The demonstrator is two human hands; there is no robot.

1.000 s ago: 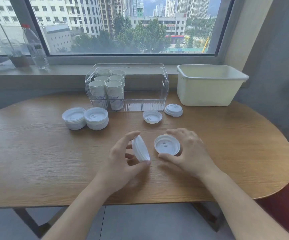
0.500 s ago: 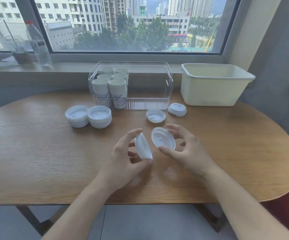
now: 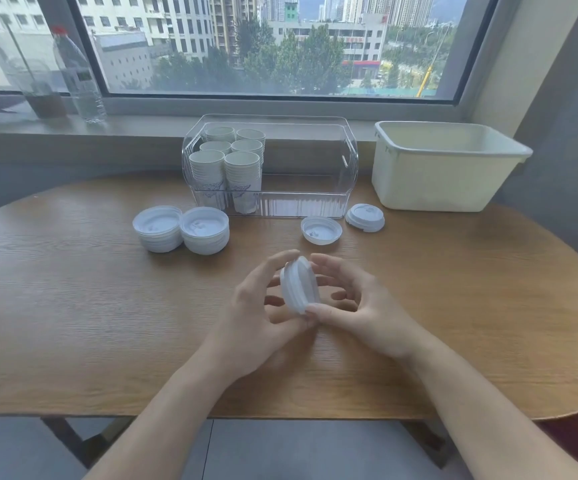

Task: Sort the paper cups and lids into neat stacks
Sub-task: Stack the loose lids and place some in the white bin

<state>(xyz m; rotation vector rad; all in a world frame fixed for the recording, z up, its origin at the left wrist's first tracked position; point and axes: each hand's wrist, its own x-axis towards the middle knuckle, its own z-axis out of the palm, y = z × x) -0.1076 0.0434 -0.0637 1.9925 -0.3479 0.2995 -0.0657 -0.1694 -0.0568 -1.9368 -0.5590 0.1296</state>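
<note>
Two white lids (image 3: 298, 289) stand on edge, pressed together, above the middle of the wooden table (image 3: 72, 306). My left hand (image 3: 256, 306) grips them from the left and my right hand (image 3: 356, 303) grips them from the right, thumb at the lower rim. Two stacks of lids (image 3: 158, 229) (image 3: 205, 230) sit side by side at the left. A single lid (image 3: 321, 230) lies upside down behind my hands, and another lid (image 3: 365, 217) lies right way up beside it. Several stacks of paper cups (image 3: 226, 164) stand in the left part of a clear bin (image 3: 315, 202).
A cream plastic tub (image 3: 447, 168) stands at the back right of the table. On the window sill at the left are a water bottle (image 3: 77, 77) and a plastic cup with a straw (image 3: 39, 88). The table's front edge runs just under my forearms.
My right hand lifted its lid off the table and brought it left against the lid in my left hand. Both lids are now held together between the two hands.
</note>
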